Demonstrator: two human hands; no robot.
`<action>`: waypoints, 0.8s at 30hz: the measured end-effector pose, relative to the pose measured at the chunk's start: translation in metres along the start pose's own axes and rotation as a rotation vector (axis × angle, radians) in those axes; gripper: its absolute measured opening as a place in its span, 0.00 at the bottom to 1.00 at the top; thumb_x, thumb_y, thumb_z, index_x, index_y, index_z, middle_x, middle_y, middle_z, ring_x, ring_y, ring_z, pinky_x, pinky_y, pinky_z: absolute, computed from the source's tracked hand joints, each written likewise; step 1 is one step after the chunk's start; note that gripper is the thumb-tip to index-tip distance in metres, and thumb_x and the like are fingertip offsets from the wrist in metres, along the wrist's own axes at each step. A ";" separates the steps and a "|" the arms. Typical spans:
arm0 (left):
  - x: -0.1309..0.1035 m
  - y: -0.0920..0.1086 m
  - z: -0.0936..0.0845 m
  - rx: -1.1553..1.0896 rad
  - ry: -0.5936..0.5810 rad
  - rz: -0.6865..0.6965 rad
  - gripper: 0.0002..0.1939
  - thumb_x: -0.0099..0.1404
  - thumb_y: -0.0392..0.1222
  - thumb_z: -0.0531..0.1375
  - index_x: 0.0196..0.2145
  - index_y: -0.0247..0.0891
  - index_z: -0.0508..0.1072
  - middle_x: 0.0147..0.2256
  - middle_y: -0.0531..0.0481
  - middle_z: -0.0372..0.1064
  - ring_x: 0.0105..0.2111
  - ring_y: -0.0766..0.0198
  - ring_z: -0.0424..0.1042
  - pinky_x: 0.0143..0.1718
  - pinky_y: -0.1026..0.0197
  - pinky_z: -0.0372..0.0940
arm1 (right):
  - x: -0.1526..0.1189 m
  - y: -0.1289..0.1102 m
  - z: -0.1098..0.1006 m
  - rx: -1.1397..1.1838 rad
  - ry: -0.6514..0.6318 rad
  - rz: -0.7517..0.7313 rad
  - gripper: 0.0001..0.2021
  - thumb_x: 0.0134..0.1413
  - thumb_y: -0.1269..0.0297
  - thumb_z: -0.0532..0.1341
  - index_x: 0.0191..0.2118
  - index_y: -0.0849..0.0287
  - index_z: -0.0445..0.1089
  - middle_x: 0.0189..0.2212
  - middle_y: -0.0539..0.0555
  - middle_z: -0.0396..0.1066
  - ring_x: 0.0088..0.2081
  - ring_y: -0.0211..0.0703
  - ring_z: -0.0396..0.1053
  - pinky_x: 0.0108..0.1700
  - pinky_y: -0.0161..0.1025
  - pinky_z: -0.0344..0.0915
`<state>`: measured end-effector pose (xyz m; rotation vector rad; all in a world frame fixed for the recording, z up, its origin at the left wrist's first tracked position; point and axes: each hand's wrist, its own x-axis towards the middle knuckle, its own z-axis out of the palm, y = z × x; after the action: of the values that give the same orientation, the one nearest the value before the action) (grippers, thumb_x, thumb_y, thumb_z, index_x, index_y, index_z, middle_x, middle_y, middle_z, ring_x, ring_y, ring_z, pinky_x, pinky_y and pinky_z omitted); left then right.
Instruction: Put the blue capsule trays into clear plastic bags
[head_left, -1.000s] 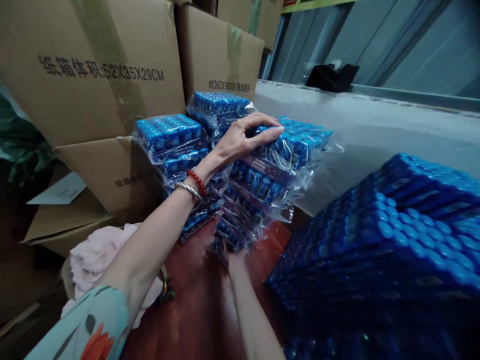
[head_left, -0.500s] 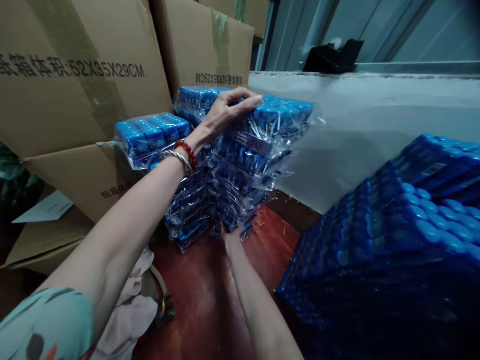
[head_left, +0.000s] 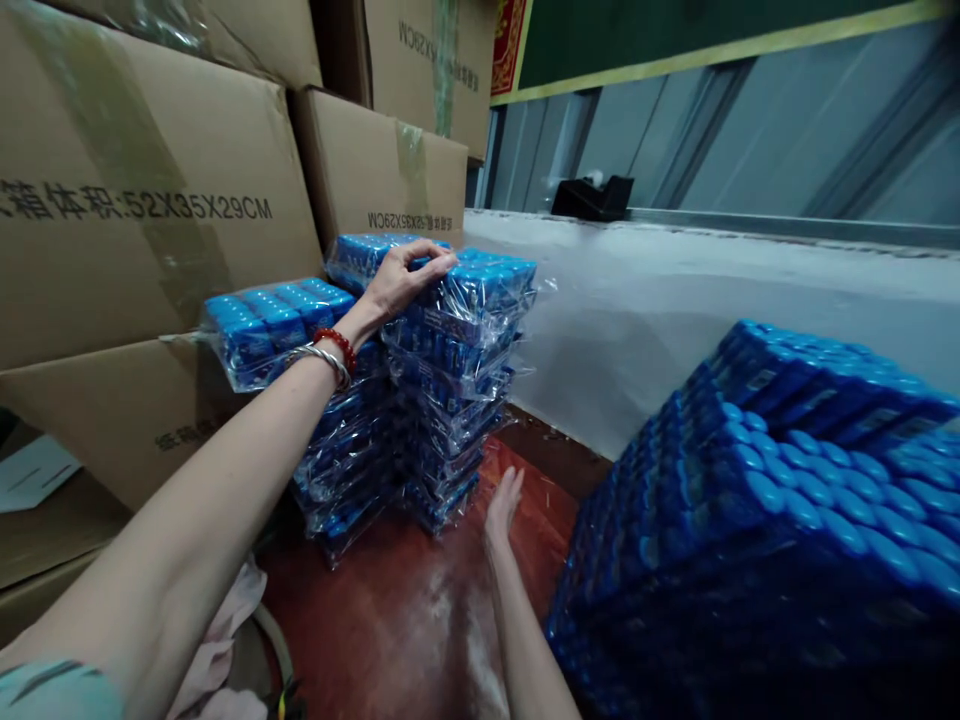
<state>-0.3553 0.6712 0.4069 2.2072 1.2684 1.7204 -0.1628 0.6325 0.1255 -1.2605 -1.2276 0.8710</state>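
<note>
Head view: my left hand [head_left: 405, 280] rests atop the plastic-wrapped blue stack [head_left: 442, 365], whether gripping I cannot tell; my right hand [head_left: 503, 508], unclenched, is near its base.

The packs [head_left: 454, 370] wear glossy plastic; the red surface [head_left: 382, 600] is possibly wood.

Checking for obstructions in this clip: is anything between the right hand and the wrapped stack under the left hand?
Nothing visible. The right hand is apart from the base of the wrapped stack, with only red surface showing between them. The left hand is at the stack's top.
</note>
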 end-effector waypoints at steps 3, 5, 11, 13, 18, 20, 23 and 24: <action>0.000 0.001 0.000 -0.003 0.008 -0.006 0.13 0.59 0.49 0.58 0.32 0.37 0.74 0.41 0.47 0.75 0.45 0.62 0.71 0.51 0.58 0.61 | 0.025 -0.038 0.014 0.011 0.029 -0.062 0.35 0.61 0.44 0.32 0.68 0.61 0.27 0.68 0.57 0.28 0.68 0.50 0.25 0.65 0.55 0.34; 0.001 -0.001 -0.004 0.016 -0.013 -0.012 0.13 0.59 0.49 0.58 0.33 0.38 0.75 0.41 0.48 0.76 0.45 0.61 0.71 0.51 0.57 0.60 | 0.039 -0.068 0.038 0.018 -0.020 -0.135 0.35 0.60 0.44 0.32 0.68 0.58 0.27 0.68 0.53 0.24 0.68 0.45 0.23 0.65 0.55 0.34; -0.001 -0.004 -0.014 0.226 0.099 0.033 0.16 0.62 0.52 0.54 0.32 0.39 0.76 0.38 0.47 0.76 0.41 0.57 0.71 0.48 0.56 0.60 | 0.054 -0.100 0.078 0.047 -0.152 -0.127 0.38 0.58 0.41 0.38 0.68 0.59 0.33 0.68 0.57 0.23 0.67 0.47 0.19 0.63 0.59 0.35; -0.004 0.001 -0.010 0.278 0.110 0.050 0.20 0.64 0.56 0.51 0.32 0.40 0.75 0.38 0.48 0.75 0.42 0.57 0.69 0.49 0.55 0.58 | 0.057 -0.096 0.073 0.074 -0.204 -0.141 0.39 0.58 0.40 0.40 0.68 0.59 0.34 0.68 0.56 0.23 0.67 0.46 0.19 0.64 0.59 0.33; -0.011 0.025 0.004 0.404 0.112 -0.054 0.29 0.60 0.67 0.51 0.36 0.38 0.73 0.44 0.49 0.72 0.48 0.52 0.63 0.56 0.47 0.47 | 0.030 -0.100 0.052 0.146 -0.245 -0.144 0.43 0.56 0.38 0.42 0.67 0.63 0.33 0.68 0.57 0.26 0.67 0.43 0.22 0.65 0.54 0.32; -0.012 0.033 0.005 0.381 0.116 -0.096 0.29 0.59 0.68 0.52 0.37 0.38 0.73 0.47 0.53 0.72 0.51 0.52 0.61 0.58 0.47 0.44 | -0.015 -0.091 0.041 0.157 -0.166 -0.124 0.40 0.58 0.40 0.40 0.67 0.64 0.36 0.68 0.57 0.31 0.68 0.40 0.29 0.66 0.50 0.35; -0.011 0.047 0.002 0.348 0.089 -0.176 0.26 0.62 0.66 0.49 0.39 0.44 0.73 0.52 0.63 0.69 0.55 0.51 0.58 0.60 0.46 0.43 | -0.126 -0.051 0.009 0.222 -0.059 0.065 0.32 0.60 0.45 0.43 0.65 0.56 0.48 0.64 0.53 0.49 0.65 0.40 0.47 0.64 0.47 0.47; -0.012 0.055 0.000 0.357 0.080 -0.186 0.25 0.63 0.65 0.47 0.43 0.47 0.72 0.54 0.67 0.65 0.57 0.51 0.56 0.62 0.47 0.43 | -0.170 -0.033 -0.008 0.194 -0.076 0.179 0.29 0.58 0.45 0.46 0.62 0.52 0.57 0.61 0.52 0.58 0.62 0.43 0.55 0.62 0.49 0.54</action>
<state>-0.3254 0.6275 0.4251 2.1175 1.8621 1.6315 -0.1914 0.4619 0.1279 -1.2013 -1.0716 1.1495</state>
